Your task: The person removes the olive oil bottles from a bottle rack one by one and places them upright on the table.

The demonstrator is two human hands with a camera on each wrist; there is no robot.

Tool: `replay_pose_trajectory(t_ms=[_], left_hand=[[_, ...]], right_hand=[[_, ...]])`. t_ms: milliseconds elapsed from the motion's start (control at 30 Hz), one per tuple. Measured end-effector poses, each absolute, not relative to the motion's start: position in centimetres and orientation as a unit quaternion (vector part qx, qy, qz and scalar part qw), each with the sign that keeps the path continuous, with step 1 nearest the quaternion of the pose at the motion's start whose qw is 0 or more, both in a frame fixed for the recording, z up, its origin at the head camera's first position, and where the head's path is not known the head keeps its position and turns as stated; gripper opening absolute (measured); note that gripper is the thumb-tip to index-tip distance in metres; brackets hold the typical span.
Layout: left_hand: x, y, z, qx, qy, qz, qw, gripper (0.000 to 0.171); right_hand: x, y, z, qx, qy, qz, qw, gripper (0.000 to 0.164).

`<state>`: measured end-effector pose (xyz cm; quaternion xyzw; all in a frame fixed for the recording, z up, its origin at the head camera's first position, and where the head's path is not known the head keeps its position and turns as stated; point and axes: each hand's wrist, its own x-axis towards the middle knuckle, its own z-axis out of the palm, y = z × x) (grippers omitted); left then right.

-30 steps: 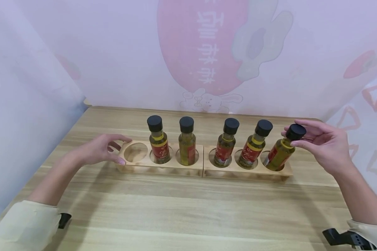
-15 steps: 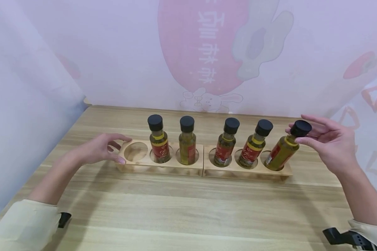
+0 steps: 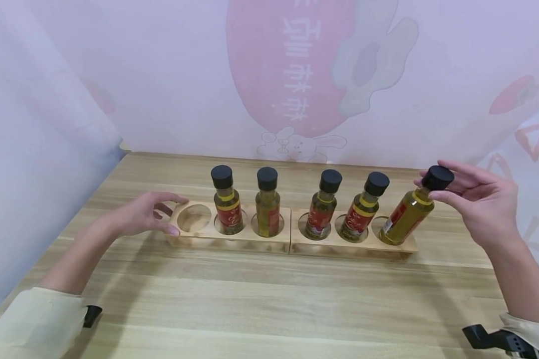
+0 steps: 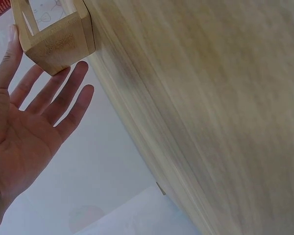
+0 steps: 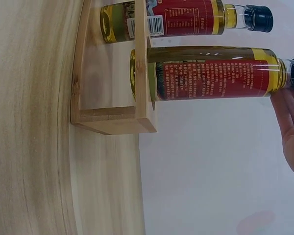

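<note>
My right hand pinches the black cap of an olive oil bottle at the right end of a wooden bottle rack. This bottle leans to the right and is raised. In the right wrist view the bottle has its base just below the rack's top board, inside the hole. My left hand holds the rack's left end, thumb in front and index finger behind. The left wrist view shows that hand at the end block. The leftmost hole is bare.
Several matching bottles stand in the rack, among them a left one and one beside the raised bottle. A seam divides the rack midway. It rests on a wood-grain table with printed curtains behind and beside it.
My right hand has moved up and to the right, drawing the rightmost bottle higher out of its hole. The left hand and the rack have stayed in place.
</note>
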<state>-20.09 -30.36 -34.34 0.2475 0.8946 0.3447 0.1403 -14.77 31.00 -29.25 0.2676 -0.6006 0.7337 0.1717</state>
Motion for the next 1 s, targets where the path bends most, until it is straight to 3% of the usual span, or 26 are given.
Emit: replay_pose_trajectory(t_ms=[1000], left_hand=[[-20.1, -30.2, -34.3, 0.246, 0.897, 0.339, 0.14, 0.073]], right_hand=[[-14.7, 30.5, -27.9, 0.266, -0.564, 0.758, 0.194, 0.051]])
